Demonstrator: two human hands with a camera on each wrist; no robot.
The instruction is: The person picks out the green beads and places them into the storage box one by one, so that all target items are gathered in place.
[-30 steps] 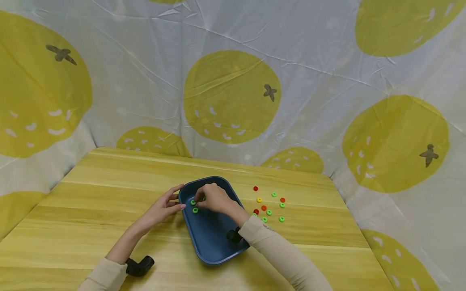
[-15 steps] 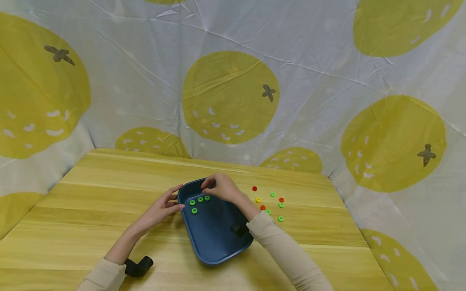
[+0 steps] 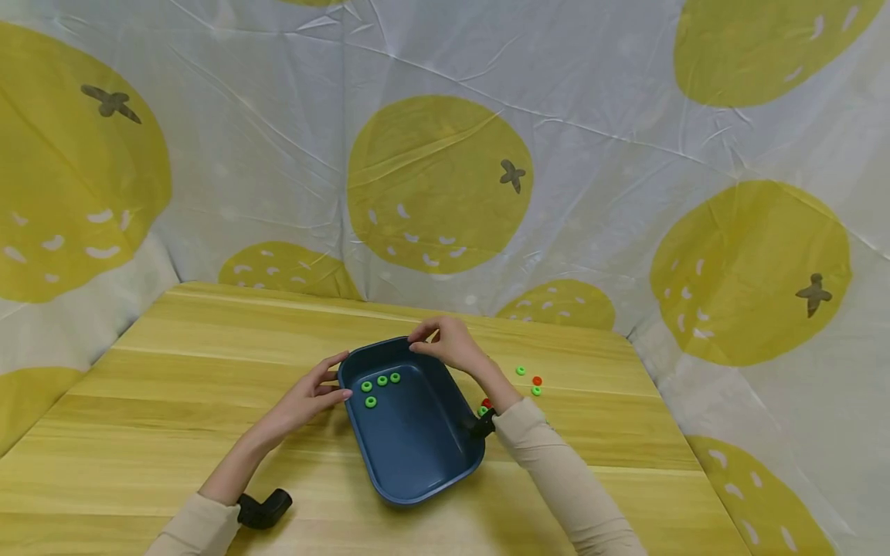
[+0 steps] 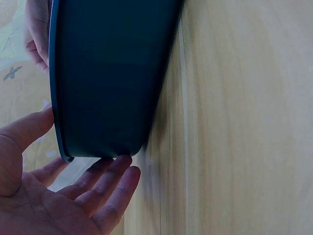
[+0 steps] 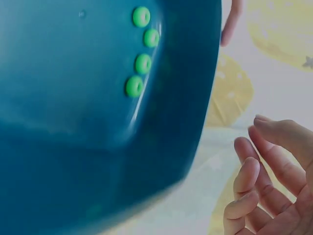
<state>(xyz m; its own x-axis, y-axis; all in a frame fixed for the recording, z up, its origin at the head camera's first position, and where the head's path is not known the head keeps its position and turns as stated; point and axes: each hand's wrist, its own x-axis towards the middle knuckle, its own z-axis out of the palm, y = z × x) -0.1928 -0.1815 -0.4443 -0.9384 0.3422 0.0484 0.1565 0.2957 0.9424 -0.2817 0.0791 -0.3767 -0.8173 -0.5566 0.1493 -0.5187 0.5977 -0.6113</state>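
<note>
In the head view a dark blue rectangular tray [image 3: 410, 440] stands on the table. Several green rings [image 3: 382, 381], which look like beads, lie inside near its far left corner. My left hand [image 3: 306, 398] touches that corner from outside. The left wrist view shows the thumb at the rim and fairly straight fingers [image 4: 115, 191] against the outer wall. My right hand [image 3: 452, 344] hovers by the far right corner, with fingers loosely bent. In the right wrist view nothing shows between its thumb and fingers [image 5: 266, 176].
Right of the tray, loose green rings [image 3: 521, 371] and red rings [image 3: 538, 381] lie on the wooden table [image 3: 598, 432]. My right forearm hides part of that area. A curtain [image 3: 591, 139] with yellow fruit shapes hangs behind and beside the table.
My right hand has risen away from the green rings inside the tray and moved right to its far right corner, its forearm covering some loose rings. My left hand stays at the tray.
</note>
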